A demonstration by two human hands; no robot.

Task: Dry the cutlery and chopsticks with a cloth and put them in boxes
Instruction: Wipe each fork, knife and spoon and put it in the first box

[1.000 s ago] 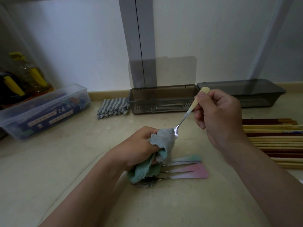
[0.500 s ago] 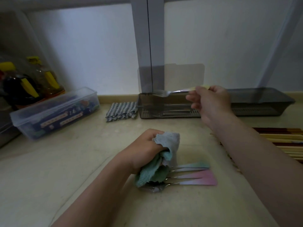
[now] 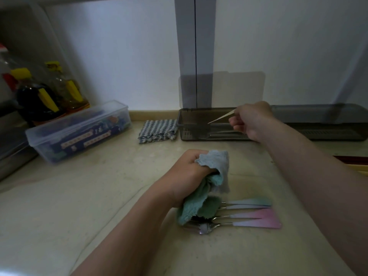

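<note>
Half a second ago the right hand (image 3: 252,121) held the fork (image 3: 221,117) flat above the open grey box (image 3: 189,124). Now the fork tips down into that box. The hand pinches the pale handle at its top end, with the fingers curled in. The front end of the fork seems to be down inside the box, but the dark wall makes it hard to see. The box lid (image 3: 239,88) stands up against the wall behind it.

The left hand (image 3: 186,174) has stayed on the counter (image 3: 99,196), closed tight in a fist around the blue-green cloth (image 3: 215,162). The cloth hangs down and covers the front ends of the other cutlery (image 3: 253,216), which lies in a row just beside the hand. Its pink and blue handles point to the right.

A second grey box (image 3: 322,124) with its lid shut sits right of the open one. Only the edge of the chopsticks (image 3: 356,164) shows past the right arm. A checked rag (image 3: 157,130) lies folded left of the open box. Farther left are a clear box (image 3: 79,130) and some bottles (image 3: 39,96).
</note>
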